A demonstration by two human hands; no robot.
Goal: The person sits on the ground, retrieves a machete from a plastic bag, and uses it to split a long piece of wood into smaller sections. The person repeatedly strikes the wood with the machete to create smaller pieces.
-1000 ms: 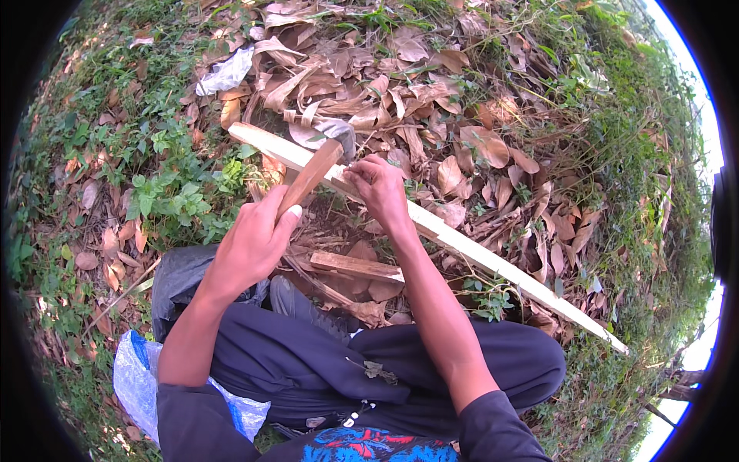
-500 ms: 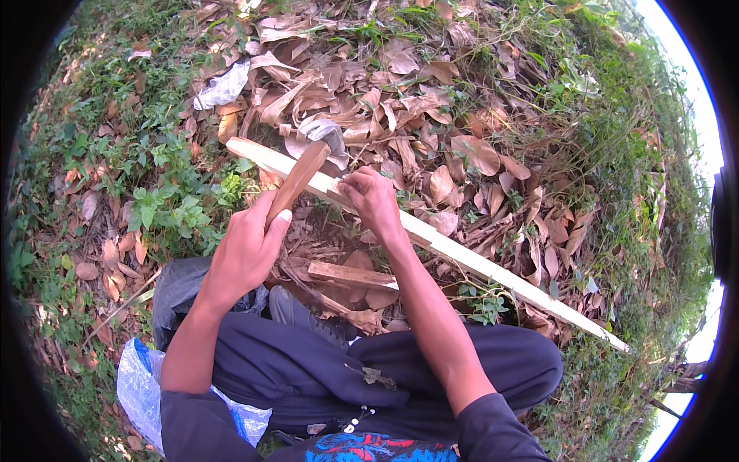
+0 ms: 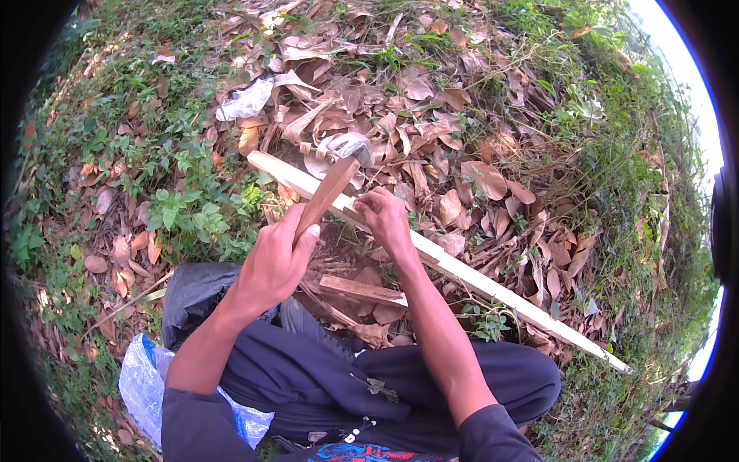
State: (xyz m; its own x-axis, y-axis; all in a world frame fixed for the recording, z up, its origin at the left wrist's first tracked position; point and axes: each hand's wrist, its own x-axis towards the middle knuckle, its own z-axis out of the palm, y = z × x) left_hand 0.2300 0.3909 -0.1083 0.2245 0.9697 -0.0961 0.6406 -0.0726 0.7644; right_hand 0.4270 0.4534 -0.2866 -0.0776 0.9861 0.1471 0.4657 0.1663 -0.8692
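Observation:
A hammer with a flat wooden handle (image 3: 329, 191) and a grey metal head (image 3: 350, 145) is gripped in my left hand (image 3: 271, 260). Its head hangs just above the long pale wooden strip (image 3: 493, 289), which slants from upper left to lower right over the leaves. My right hand (image 3: 385, 222) rests on that strip, right of the hammer, with thumb and fingers pinched together. Whatever sits between those fingertips is too small to make out. A short brown wood piece (image 3: 362, 290) lies on the ground between my forearms.
Dry brown leaves (image 3: 485, 179) and green weeds (image 3: 185, 212) cover the ground. A crumpled white plastic scrap (image 3: 246, 100) lies beyond the strip. By my left leg are a black plastic bag (image 3: 188, 296) and a blue-white plastic bag (image 3: 142, 385).
The hammer and my left hand have shifted to the right and slightly down in view, the head coming closer to my right hand. The whole scene has slid a little with the camera.

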